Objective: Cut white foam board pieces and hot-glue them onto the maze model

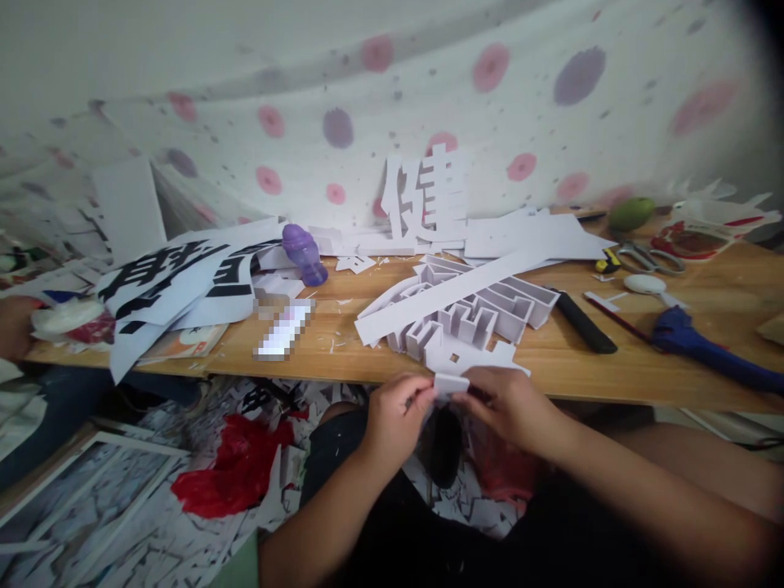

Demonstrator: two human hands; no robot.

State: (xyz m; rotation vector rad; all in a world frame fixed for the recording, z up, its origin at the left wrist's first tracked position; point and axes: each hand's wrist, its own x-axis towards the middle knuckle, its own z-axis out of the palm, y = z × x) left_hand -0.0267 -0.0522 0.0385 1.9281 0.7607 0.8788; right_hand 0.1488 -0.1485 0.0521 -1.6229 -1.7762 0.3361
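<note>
Between my two hands, just over the table's front edge, is a small white foam board piece [452, 384]. My left hand [401, 412] pinches its left end, fingers closed. Its right end is gripped by the closed fingers of my right hand [505, 404]. Just beyond my hands lies a white hollow cut-out form [474, 322] with upright strip walls. A long flat white strip [447, 296] rests slantwise across it.
On the wooden table [331, 343] lie a black-handled tool [585, 322], a blue glue gun [692, 339], scissors [652, 259], a purple bottle [305, 255] and printed sheets [189, 273]. A white character [429, 196] stands against the curtain. Another person's hand [17, 327] is at the left.
</note>
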